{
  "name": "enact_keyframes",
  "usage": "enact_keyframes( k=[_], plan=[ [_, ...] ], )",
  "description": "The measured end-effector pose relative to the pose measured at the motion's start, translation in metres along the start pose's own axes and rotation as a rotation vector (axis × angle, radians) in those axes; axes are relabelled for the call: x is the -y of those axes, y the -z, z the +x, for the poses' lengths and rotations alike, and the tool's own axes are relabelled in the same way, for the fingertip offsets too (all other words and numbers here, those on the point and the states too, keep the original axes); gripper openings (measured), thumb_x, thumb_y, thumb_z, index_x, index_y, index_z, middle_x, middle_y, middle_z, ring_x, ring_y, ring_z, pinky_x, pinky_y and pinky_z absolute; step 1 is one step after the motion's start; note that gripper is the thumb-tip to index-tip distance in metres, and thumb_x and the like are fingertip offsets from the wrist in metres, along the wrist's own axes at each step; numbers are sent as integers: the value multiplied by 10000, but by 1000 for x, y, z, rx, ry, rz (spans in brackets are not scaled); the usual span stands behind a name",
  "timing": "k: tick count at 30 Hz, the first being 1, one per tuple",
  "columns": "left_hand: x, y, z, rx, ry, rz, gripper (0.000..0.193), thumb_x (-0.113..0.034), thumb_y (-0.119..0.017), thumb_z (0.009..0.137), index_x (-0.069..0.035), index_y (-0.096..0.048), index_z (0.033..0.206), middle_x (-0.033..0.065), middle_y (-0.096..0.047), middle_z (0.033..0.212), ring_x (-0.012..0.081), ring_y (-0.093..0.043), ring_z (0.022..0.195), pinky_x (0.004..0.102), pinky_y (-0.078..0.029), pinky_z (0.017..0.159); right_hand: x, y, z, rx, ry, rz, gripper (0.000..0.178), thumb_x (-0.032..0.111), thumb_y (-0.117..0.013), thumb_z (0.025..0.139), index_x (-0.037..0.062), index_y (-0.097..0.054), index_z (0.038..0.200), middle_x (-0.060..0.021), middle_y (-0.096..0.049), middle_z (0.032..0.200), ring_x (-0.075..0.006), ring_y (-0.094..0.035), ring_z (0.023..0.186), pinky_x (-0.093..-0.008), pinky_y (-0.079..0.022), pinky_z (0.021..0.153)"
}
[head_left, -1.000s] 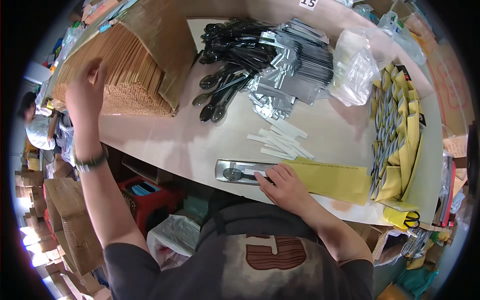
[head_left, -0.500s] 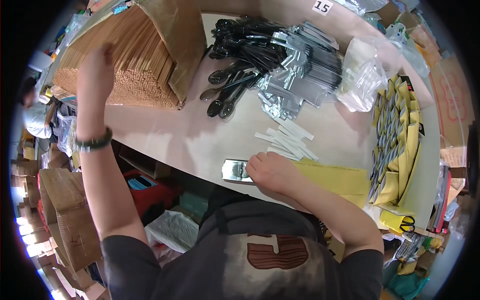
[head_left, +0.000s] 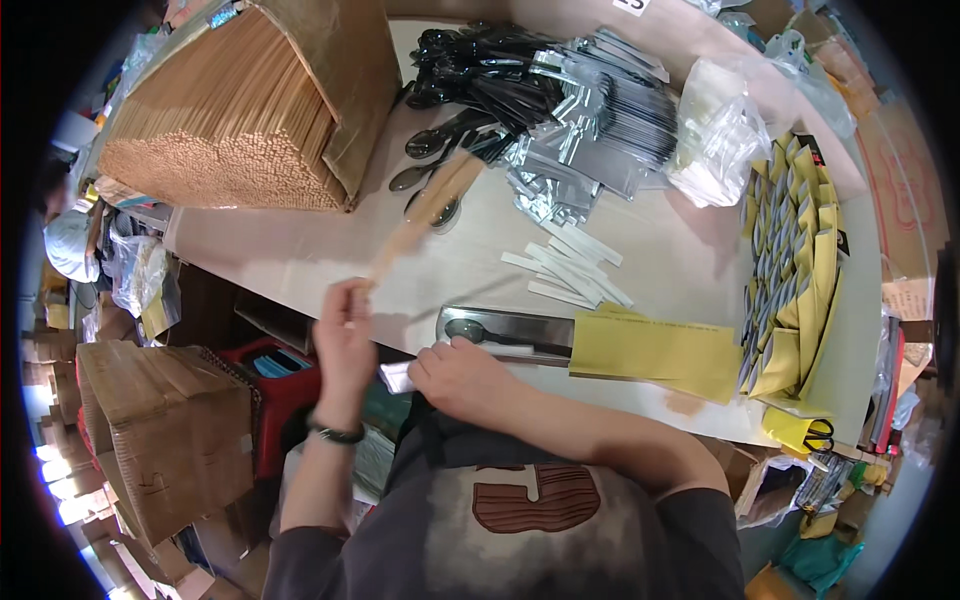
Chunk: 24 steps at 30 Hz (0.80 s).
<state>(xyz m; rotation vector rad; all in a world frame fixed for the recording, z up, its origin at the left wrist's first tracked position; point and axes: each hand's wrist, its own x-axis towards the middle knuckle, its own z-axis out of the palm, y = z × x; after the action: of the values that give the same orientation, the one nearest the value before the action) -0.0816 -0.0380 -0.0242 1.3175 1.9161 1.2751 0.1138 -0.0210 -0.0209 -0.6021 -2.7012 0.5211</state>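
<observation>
My left hand [head_left: 345, 325], near the table's front edge, is closed on the lower end of a long, flat, tan wooden strip [head_left: 432, 215], blurred by motion, perhaps a pair of chopsticks. Beside it, my right hand [head_left: 465, 380] is closed on a small white packet [head_left: 397, 377] that sticks out to the left of its fingers. Just beyond the right hand lies a narrow silver tray [head_left: 530, 322]. In it are a black spoon [head_left: 466, 330], its bowl to the left, and a white strip. A yellow paper sleeve [head_left: 655, 350] covers the tray's right end.
At the far left stands a carton [head_left: 350, 90] packed with thin tan sticks. Black spoons [head_left: 470, 70], silver packets [head_left: 630, 130] and white strips [head_left: 570, 265] lie mid-table. To the right are a clear plastic bag [head_left: 722, 130], folded yellow sleeves [head_left: 795, 260] and scissors [head_left: 818, 434].
My left hand has come from the carton of sticks toward my body and now holds the tan strip. My right hand has moved left and nearer, uncovering the spoon; a white packet now shows in it.
</observation>
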Motion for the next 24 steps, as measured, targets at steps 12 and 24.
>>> enact_keyframes(
  k=[12,24],
  plan=[
    [13,-46,-54,-34,-215,179,178,-127,-696,867,-15,-604,972,78,-537,822,180,-537,712,291,-446,640,-54,8,-60,-359,-453,544,120,-18,-600,883,44,-582,984,-127,-633,945,-245,-636,851,-339,-515,777],
    [48,-29,-98,1,326,-352,138,-98,-720,915,-70,-585,900,-97,-460,678,-4,-379,624,169,-304,571,-92,81,-53,-462,-713,207,73,87,-541,946,28,-575,975,-174,-649,959,-363,-625,895,-390,-493,803]
  ],
)
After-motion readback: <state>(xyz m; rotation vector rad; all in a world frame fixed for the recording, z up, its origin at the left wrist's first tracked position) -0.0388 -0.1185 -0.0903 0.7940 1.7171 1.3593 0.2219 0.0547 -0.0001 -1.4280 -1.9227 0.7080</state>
